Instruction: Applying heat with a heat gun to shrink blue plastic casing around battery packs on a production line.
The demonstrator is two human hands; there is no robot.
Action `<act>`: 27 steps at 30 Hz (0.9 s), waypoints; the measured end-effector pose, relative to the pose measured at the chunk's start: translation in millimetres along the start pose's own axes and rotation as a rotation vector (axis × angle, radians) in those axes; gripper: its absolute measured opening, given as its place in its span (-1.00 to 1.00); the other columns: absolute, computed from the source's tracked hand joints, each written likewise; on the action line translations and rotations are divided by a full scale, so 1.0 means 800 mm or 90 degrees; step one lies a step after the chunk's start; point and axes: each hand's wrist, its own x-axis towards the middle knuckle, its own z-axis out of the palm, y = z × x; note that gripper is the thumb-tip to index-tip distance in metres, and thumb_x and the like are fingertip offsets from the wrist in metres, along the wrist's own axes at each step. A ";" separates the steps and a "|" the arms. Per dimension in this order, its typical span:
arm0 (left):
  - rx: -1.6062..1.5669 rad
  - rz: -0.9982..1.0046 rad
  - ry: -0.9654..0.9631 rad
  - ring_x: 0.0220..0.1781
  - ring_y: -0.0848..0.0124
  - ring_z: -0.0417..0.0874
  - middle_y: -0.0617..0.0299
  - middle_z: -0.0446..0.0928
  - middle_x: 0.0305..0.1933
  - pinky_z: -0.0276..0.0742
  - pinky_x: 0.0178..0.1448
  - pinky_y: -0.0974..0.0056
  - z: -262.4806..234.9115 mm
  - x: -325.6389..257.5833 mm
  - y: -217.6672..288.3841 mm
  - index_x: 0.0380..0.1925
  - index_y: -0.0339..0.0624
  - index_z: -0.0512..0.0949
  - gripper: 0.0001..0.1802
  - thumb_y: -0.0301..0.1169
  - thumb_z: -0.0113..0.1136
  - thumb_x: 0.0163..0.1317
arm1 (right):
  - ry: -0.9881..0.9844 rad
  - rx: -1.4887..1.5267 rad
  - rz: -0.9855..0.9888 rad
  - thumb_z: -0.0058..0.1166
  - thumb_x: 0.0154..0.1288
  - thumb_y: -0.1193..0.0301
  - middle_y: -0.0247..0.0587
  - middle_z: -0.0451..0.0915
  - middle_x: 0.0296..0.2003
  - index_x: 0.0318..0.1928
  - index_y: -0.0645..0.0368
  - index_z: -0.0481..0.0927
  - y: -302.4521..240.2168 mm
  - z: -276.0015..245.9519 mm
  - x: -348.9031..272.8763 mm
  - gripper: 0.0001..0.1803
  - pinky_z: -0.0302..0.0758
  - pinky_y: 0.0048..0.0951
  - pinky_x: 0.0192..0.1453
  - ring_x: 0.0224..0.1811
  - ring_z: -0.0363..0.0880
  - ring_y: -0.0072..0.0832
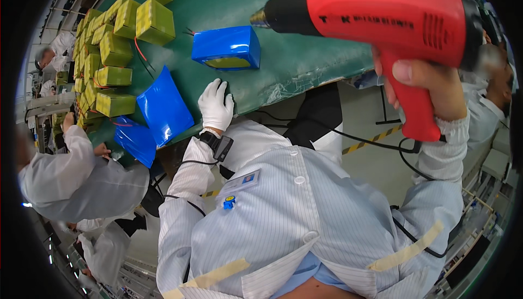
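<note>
Green workshop counter [313, 56]; crosswise heat gun [376, 10] is clamped by right fingers [415, 74], nozzle [260, 19] left of them; left fingers [210, 93] are parted.

We see smooth, faintly shiny red plastic on the heat gun [392, 13], matt black plastic on its collar [289, 13] and dull metal at its nozzle [260, 19]. We find glossy plastic film on the blue-wrapped block [226, 45] and on the loose blue sheet [165, 106]. The green tabletop [321, 62] looks smooth to us, scuffed near its edge. We see matt cloth in the white glove [216, 108], thin striped cloth in the coat [250, 239] and papery tape [408, 247].
</note>
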 end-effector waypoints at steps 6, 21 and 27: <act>0.012 0.002 -0.038 0.34 -0.07 0.48 -0.12 0.46 0.34 0.42 0.36 -0.07 0.002 0.002 -0.006 0.22 -0.26 0.50 -0.42 -0.39 0.31 0.16 | 0.017 0.124 0.025 0.31 0.01 0.28 0.04 0.59 -0.25 0.23 0.42 0.48 0.031 -0.015 0.006 -0.24 0.56 -0.44 -0.51 -0.58 0.57 -0.38; -0.730 -0.214 -0.305 0.33 0.37 0.48 0.24 0.48 0.28 0.46 0.39 0.19 -0.027 0.155 -0.081 0.42 -0.15 0.24 0.12 -0.80 0.51 -0.25 | 0.100 0.101 -0.027 0.40 -0.09 0.30 0.02 0.63 -0.28 0.13 0.44 0.56 0.012 -0.008 -0.021 -0.26 0.48 -0.41 -0.47 -0.52 0.57 -0.40; -0.684 -0.192 -0.217 0.26 0.28 0.58 0.11 0.54 0.20 0.50 0.34 0.20 -0.019 0.110 -0.011 0.28 -0.20 0.30 0.00 -0.64 0.59 -0.26 | 0.122 0.059 -0.013 0.40 -0.11 0.30 0.02 0.64 -0.32 0.12 0.48 0.55 0.000 -0.006 -0.048 -0.25 0.49 -0.41 -0.47 -0.54 0.58 -0.39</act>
